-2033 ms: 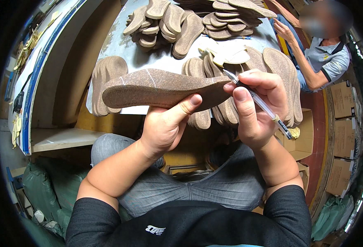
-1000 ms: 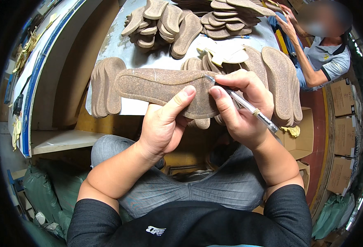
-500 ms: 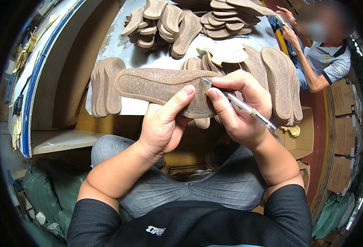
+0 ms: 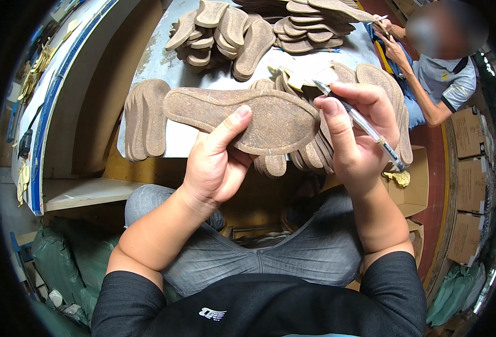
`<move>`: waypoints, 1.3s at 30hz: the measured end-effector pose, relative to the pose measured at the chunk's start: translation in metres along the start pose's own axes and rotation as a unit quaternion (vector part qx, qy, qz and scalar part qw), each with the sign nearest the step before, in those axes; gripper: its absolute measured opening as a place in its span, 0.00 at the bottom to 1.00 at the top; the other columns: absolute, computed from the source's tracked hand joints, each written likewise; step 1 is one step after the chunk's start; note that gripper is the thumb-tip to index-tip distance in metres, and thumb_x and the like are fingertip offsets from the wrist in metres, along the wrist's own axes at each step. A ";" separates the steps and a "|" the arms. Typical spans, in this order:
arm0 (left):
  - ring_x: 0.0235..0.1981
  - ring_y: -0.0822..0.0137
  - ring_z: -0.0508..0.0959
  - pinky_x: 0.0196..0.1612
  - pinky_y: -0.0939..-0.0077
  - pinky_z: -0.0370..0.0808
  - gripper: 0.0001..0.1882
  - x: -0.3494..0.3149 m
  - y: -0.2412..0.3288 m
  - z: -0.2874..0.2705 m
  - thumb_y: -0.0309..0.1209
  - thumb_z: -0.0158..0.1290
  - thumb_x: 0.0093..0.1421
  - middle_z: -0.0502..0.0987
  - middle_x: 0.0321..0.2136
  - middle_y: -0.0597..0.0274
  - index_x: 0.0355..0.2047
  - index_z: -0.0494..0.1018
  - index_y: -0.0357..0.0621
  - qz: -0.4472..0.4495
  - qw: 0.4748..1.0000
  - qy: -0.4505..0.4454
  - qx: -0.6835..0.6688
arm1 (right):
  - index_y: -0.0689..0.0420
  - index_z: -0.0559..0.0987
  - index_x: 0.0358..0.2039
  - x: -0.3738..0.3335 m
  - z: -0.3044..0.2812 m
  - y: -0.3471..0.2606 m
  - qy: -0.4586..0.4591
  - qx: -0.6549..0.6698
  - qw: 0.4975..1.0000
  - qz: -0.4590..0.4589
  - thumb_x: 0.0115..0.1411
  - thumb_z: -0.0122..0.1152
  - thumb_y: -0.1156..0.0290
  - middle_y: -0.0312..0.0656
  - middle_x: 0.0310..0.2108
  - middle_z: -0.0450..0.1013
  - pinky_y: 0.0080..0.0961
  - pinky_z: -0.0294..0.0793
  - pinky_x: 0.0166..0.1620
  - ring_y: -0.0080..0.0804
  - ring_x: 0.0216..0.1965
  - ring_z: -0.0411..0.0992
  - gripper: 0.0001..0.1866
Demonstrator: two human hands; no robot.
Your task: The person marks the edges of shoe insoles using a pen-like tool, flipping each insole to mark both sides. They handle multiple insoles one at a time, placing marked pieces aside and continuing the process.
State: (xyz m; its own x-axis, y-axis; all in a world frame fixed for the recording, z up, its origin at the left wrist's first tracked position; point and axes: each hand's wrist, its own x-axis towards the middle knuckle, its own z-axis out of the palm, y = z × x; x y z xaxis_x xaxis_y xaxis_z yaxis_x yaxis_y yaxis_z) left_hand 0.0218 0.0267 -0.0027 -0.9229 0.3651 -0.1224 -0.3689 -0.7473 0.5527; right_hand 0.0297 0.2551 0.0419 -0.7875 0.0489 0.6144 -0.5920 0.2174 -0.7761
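Observation:
A speckled brown cork-like insole [image 4: 276,121] is gripped by my left hand [image 4: 211,163], thumb on its upper face and fingers beneath. Its narrow end points left and its wide end right. My right hand [image 4: 363,129] holds a clear-barrelled pen [image 4: 366,124] between thumb and fingers, its tip up and left, apart from the insole. Behind the insole, more insoles stand on the table in a left stack [image 4: 145,119] and a right stack [image 4: 385,106]. Pale yellow and white paper pieces [image 4: 307,76] lie between them.
Piles of insoles [image 4: 253,48] cover the table's far side [image 4: 163,48]. A co-worker [image 4: 442,81] at the far right holds an insole and a pen-like object. A shelf unit [image 4: 85,191] stands left, an open carton [image 4: 413,194] right, green sacks [image 4: 59,255] lower left.
My right hand and the pen have moved right, away from the insole. The insole has turned so that its wide end shows in full. The co-worker's hands have shifted slightly.

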 end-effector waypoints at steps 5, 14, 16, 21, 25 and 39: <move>0.66 0.56 0.82 0.73 0.51 0.76 0.21 0.005 0.005 -0.005 0.33 0.55 0.81 0.83 0.63 0.52 0.69 0.74 0.38 -0.010 1.000 0.003 -0.028 | 0.67 0.81 0.51 0.002 -0.001 0.005 -0.027 0.045 0.998 0.036 0.72 0.70 0.81 0.43 0.45 0.82 0.23 0.82 0.51 0.25 0.45 0.82 0.11; 0.66 0.58 0.82 0.72 0.52 0.78 0.20 0.001 0.005 0.000 0.33 0.55 0.81 0.83 0.63 0.52 0.68 0.74 0.38 0.021 1.000 -0.004 0.021 | 0.66 0.81 0.51 0.000 0.001 0.005 -0.065 0.046 0.996 0.044 0.73 0.68 0.81 0.43 0.43 0.82 0.23 0.84 0.51 0.26 0.43 0.85 0.08; 0.62 0.56 0.84 0.68 0.53 0.81 0.19 -0.001 0.006 0.006 0.30 0.56 0.80 0.84 0.61 0.51 0.67 0.75 0.36 0.035 0.999 0.002 0.014 | 0.67 0.81 0.50 -0.001 0.002 0.003 -0.074 0.018 0.996 0.054 0.73 0.69 0.81 0.43 0.43 0.83 0.23 0.84 0.50 0.25 0.43 0.85 0.08; 0.62 0.56 0.84 0.67 0.53 0.82 0.20 -0.003 0.004 0.010 0.27 0.57 0.79 0.84 0.60 0.51 0.67 0.74 0.36 0.062 0.997 0.002 0.044 | 0.67 0.81 0.50 -0.002 0.003 -0.001 -0.083 -0.032 0.995 0.047 0.73 0.70 0.80 0.43 0.43 0.83 0.22 0.84 0.50 0.25 0.43 0.85 0.09; 0.65 0.57 0.82 0.70 0.52 0.80 0.21 -0.003 0.004 0.008 0.29 0.56 0.80 0.82 0.63 0.53 0.70 0.72 0.41 0.057 0.996 -0.012 0.070 | 0.66 0.82 0.50 -0.003 0.003 0.001 -0.076 -0.040 0.995 0.044 0.72 0.71 0.80 0.43 0.43 0.83 0.22 0.84 0.51 0.25 0.44 0.85 0.09; 0.64 0.56 0.83 0.68 0.50 0.82 0.22 -0.003 0.003 0.008 0.30 0.56 0.80 0.82 0.63 0.52 0.71 0.71 0.40 0.056 0.996 0.005 0.072 | 0.66 0.81 0.49 -0.002 0.004 0.001 -0.080 -0.037 0.995 0.055 0.73 0.70 0.81 0.44 0.43 0.84 0.22 0.85 0.50 0.25 0.44 0.85 0.08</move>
State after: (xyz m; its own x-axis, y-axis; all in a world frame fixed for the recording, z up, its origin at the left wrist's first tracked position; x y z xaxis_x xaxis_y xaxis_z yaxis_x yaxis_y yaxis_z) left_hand 0.0246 0.0277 0.0056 -0.9587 0.2777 -0.0620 -0.2452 -0.6955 0.6754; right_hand 0.0300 0.2517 0.0389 -0.8671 -0.0788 0.4918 -0.4919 0.2908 -0.8206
